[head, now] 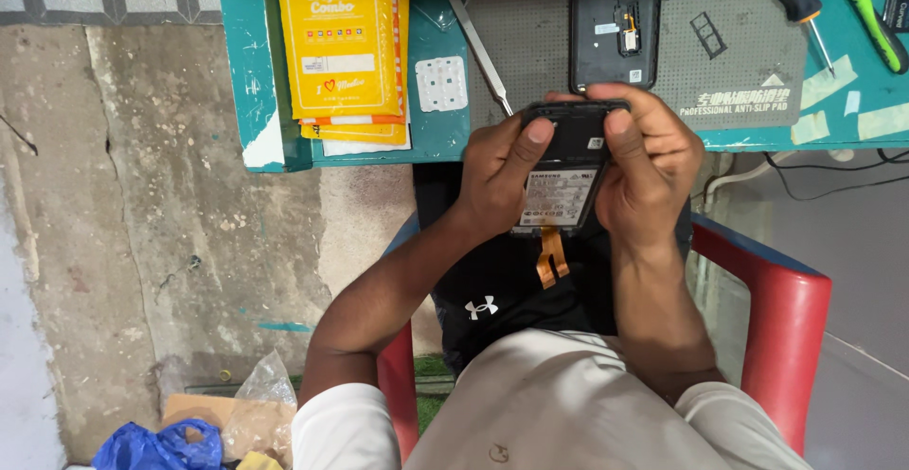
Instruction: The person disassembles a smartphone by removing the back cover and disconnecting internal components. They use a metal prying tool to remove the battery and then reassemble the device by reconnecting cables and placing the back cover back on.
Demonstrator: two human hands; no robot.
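Both my hands hold an opened black phone body over my lap, its battery face up and an orange flex cable hanging from its lower end. My left hand grips its left side with the thumb pressed on the top edge. My right hand grips the right side, thumb also on the top edge. A black phone back cover lies on the grey anti-slip pad just beyond.
On the teal table lie metal tweezers, yellow packets, a small white keypad piece, a black-and-orange screwdriver and a green tool. I sit in a red chair. Plastic bags sit on the floor.
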